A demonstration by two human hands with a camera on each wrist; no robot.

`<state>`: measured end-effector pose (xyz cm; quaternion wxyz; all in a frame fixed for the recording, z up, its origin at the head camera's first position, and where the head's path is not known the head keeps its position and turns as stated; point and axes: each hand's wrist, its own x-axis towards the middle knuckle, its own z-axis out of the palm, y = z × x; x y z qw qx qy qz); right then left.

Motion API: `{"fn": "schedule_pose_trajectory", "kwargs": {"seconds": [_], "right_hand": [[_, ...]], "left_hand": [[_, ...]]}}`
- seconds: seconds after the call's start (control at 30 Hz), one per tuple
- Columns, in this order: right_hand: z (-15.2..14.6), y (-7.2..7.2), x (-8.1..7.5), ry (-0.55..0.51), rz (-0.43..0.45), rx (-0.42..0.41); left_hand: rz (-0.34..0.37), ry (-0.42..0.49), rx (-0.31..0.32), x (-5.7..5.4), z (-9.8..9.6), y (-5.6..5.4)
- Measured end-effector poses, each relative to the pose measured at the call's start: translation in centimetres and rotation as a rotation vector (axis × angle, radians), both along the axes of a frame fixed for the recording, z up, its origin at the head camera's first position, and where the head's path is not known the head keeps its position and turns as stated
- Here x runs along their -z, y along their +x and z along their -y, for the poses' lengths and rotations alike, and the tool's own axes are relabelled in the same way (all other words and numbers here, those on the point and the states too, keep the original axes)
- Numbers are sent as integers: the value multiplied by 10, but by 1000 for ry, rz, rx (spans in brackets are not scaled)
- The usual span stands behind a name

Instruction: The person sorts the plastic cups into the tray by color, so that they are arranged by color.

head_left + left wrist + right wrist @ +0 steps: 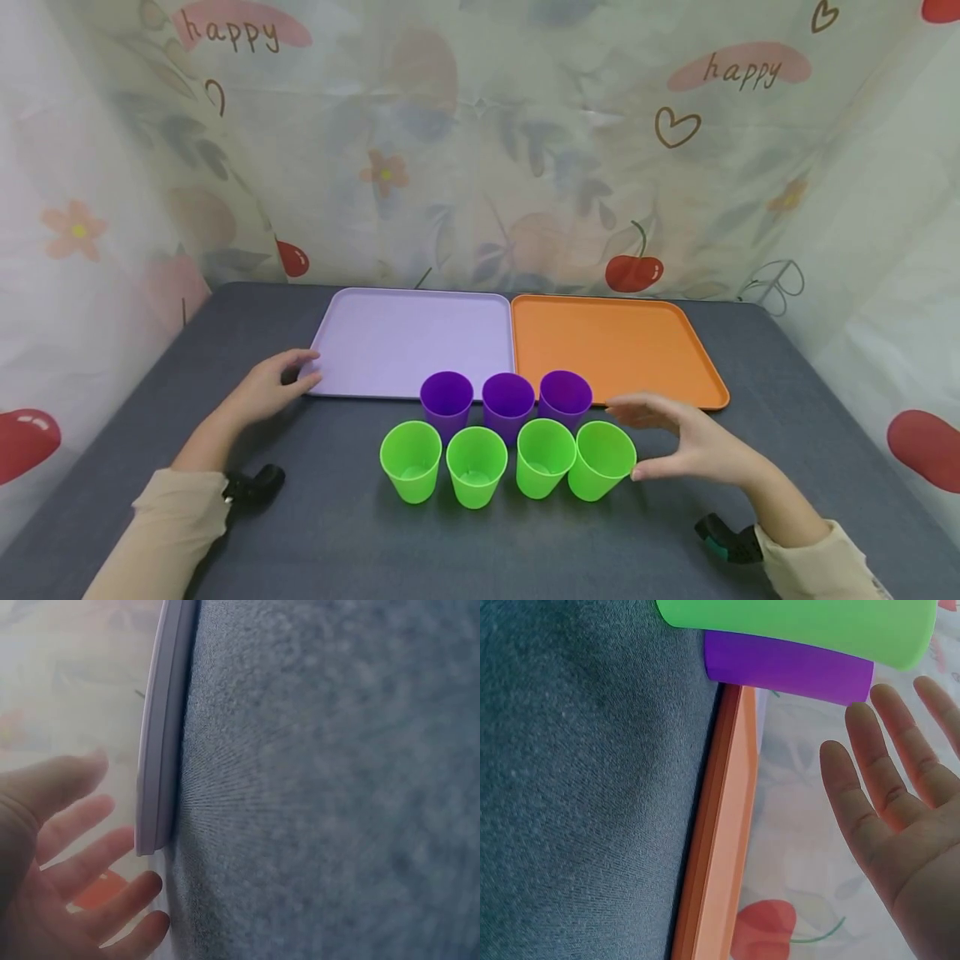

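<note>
Several green cups (476, 467) stand upright in a front row. Behind them are three purple cups (507, 408), close to the front rims of a lavender tray (412, 342) and an orange tray (615, 350). My left hand (270, 385) is at the lavender tray's front left corner, fingers spread and holding nothing; whether a fingertip touches the rim I cannot tell. To the right of the rightmost green cup (600, 462), my right hand (686, 442) curves loosely with thumb and fingers apart. Its thumb tip is very near that cup, and contact is unclear.
The trays lie side by side at the back of a dark grey table (480, 558). A patterned curtain (480, 167) hangs behind and on both sides. A thin wire rack or cable (776, 283) shows beyond the far right corner.
</note>
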<state>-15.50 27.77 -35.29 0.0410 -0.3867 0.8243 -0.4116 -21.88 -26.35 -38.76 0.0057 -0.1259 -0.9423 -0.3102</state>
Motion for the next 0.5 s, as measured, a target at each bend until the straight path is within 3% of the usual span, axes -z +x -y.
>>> {"fn": "schedule_pose_trajectory", "kwargs": {"seconds": [0.3,0.5], "right_hand": [[6,1,2,24,13,9],[12,2,0,40,30,16]], "left_hand": [[-51,12,17,3,2,-3],[-34,10,3,3,1,-3]]}}
